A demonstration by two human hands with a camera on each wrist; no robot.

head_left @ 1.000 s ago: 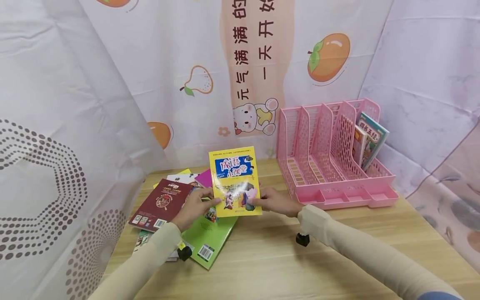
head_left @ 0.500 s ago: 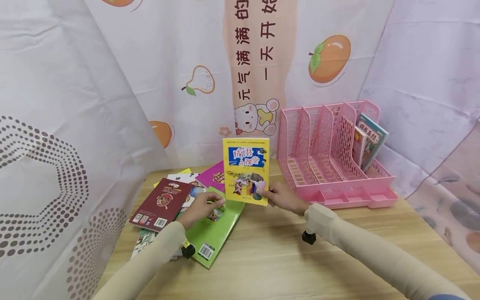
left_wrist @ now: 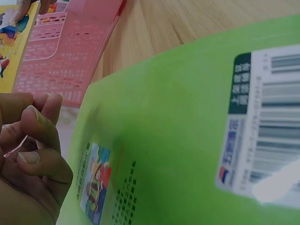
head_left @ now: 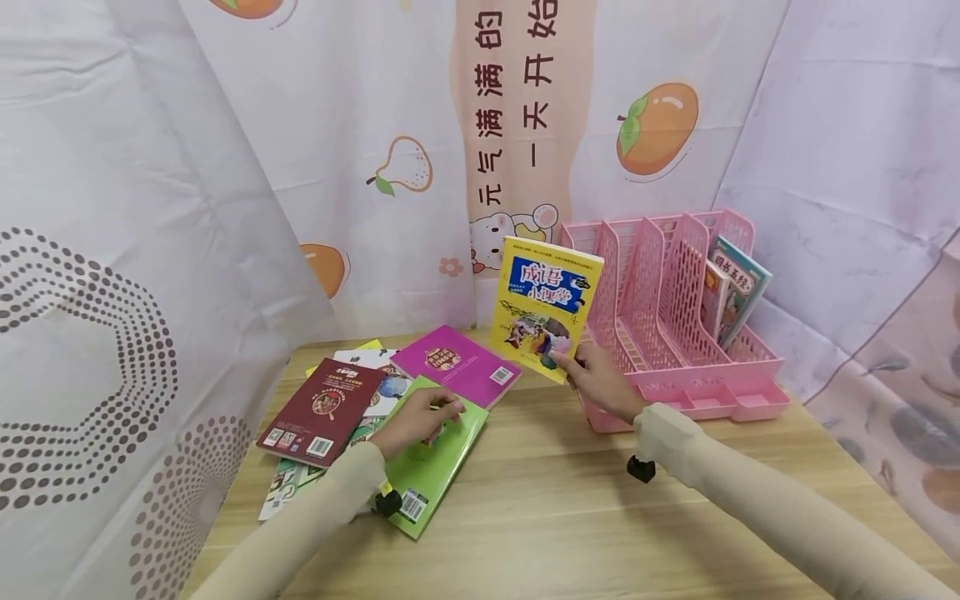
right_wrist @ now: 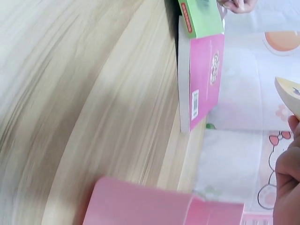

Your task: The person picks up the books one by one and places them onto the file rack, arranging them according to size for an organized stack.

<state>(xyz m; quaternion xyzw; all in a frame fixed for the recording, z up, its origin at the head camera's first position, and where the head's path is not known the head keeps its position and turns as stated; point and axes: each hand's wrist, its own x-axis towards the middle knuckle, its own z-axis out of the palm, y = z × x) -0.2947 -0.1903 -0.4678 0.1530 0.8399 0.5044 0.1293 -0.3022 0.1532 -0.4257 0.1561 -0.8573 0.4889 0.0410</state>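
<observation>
My right hand grips a yellow book by its lower right corner, thumb on the front cover. The book is raised, tilted, in front of the left side of a pink file rack. Over a green book hovers my left hand; its fingers are loosely curled and hold nothing. Beneath and beyond the green one lies a purple book. In the right wrist view only a corner of the yellow book shows beside my right hand.
A dark red book lies on several others at the table's left. Two or more books lean in the rack's rightmost slot. Small trays run along the rack's front. A printed curtain hangs behind the wooden table.
The left hand has let go of the yellow book and stays over the green one. The right hand has carried the yellow book right and up, towards the rack, uncovering the purple book.
</observation>
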